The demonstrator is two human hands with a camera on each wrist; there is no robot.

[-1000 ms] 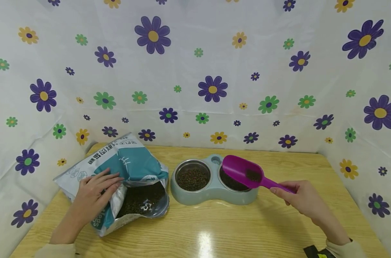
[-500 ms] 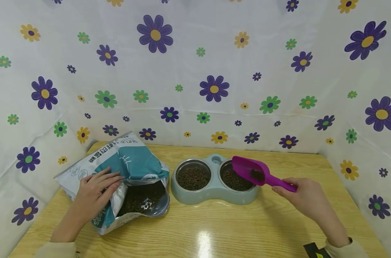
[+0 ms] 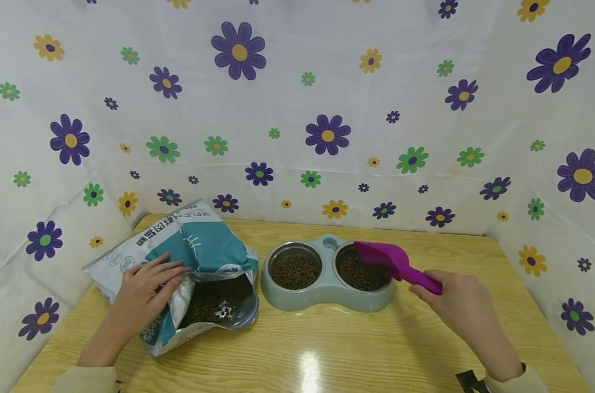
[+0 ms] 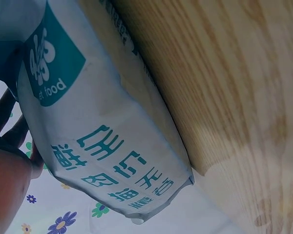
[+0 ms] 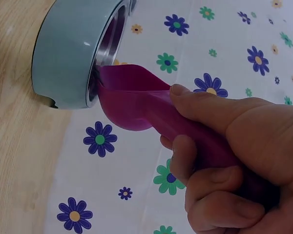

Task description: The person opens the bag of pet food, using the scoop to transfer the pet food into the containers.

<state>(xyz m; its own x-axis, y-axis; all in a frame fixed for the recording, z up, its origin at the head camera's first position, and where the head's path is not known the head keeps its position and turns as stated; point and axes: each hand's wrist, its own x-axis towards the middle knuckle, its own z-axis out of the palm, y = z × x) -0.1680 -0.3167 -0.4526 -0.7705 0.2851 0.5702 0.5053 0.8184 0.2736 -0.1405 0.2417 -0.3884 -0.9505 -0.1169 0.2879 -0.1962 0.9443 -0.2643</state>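
My right hand point(image 3: 466, 303) grips the handle of a purple scoop point(image 3: 382, 257), fingers curled round it in the right wrist view. The scoop is tipped sideways over the right bowl of a pale blue-green double pet feeder point(image 3: 299, 302), its lip at the metal rim. Brown kibble point(image 3: 358, 274) lies in that bowl, and more kibble point(image 3: 293, 272) in the left one. On the left, my left hand point(image 3: 147, 292) rests on a teal and white pet food bag point(image 3: 214, 245) with its fingers laid out. The bag lies with its mouth gaping, kibble inside.
All of it stands on a wood-grain table point(image 3: 258, 360). A flower-printed white cloth point(image 3: 287, 98) hangs at the back and both sides. Between the two bowls, the feeder has a small round recess point(image 3: 329, 242) at its rear.
The scoop has shifted slightly right and turned over, so the kibble seen in it earlier is out of sight. More of the right bowl's kibble shows. My left hand stays on the bag.
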